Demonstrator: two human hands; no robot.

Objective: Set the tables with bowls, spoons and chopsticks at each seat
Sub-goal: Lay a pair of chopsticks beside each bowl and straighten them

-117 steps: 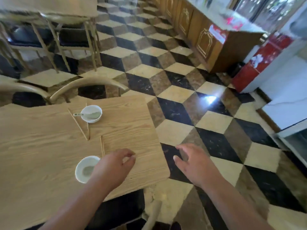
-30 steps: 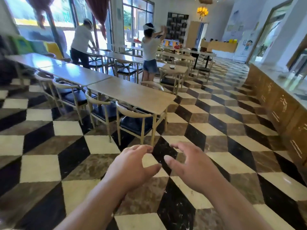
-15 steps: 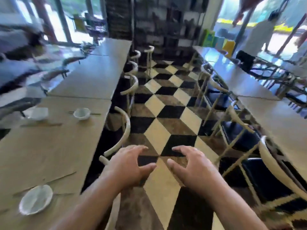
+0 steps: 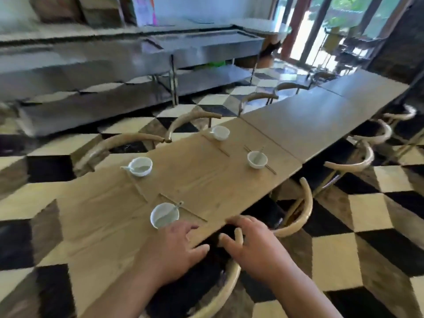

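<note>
left hand point(image 4: 176, 251), right hand point(image 4: 254, 246) spread (empty), nearest spoon point(image 4: 177, 206) handle pointing away rightward

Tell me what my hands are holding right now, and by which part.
Nothing. The left hand and the right hand are both empty, fingers loosely spread, by the near edge of the table.

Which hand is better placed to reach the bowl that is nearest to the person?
The left hand, I think. It is empty and just beside the nearest bowl. The right hand, also empty, is farther off, at the table edge.
</note>
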